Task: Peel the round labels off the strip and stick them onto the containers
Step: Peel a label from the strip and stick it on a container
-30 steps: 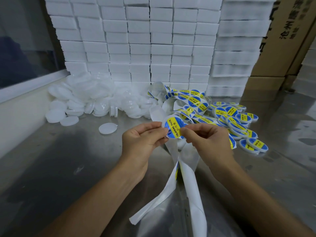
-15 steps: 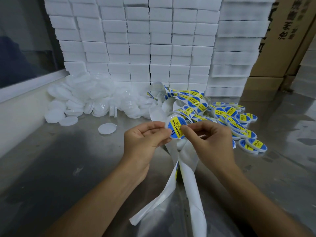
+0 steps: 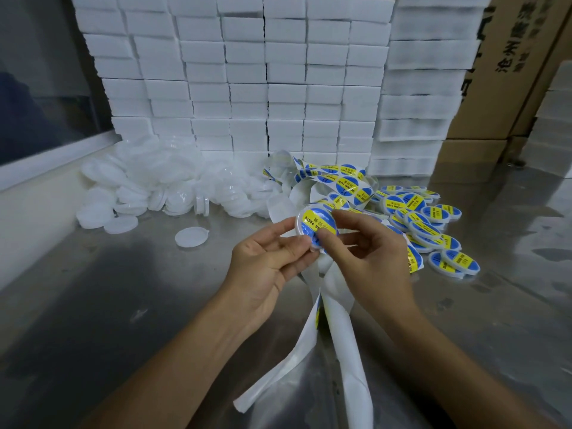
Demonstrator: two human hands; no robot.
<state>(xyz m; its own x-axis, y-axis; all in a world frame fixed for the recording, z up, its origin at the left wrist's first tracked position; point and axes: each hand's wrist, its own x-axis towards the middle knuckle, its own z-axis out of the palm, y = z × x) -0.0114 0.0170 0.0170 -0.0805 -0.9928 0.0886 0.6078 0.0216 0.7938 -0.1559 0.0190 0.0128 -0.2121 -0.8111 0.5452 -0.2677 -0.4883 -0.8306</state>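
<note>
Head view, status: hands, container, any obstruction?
Left hand and right hand both pinch the labelled container. Label on, right thumb pressing it. Spent strip trails below; nothing in the way.

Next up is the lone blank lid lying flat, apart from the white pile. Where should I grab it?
Pinch the lone lid by its rim from above, probably at the small tab on its right edge. It lies flat on the table, with clear space all around it.

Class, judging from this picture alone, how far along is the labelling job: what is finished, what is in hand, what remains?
Done: a pile of labelled containers lies on the right. In hand: the left hand and right hand hold one container whose blue-and-yellow label is already on. Left: a heap of plain white containers and more labels on the strip.
</note>
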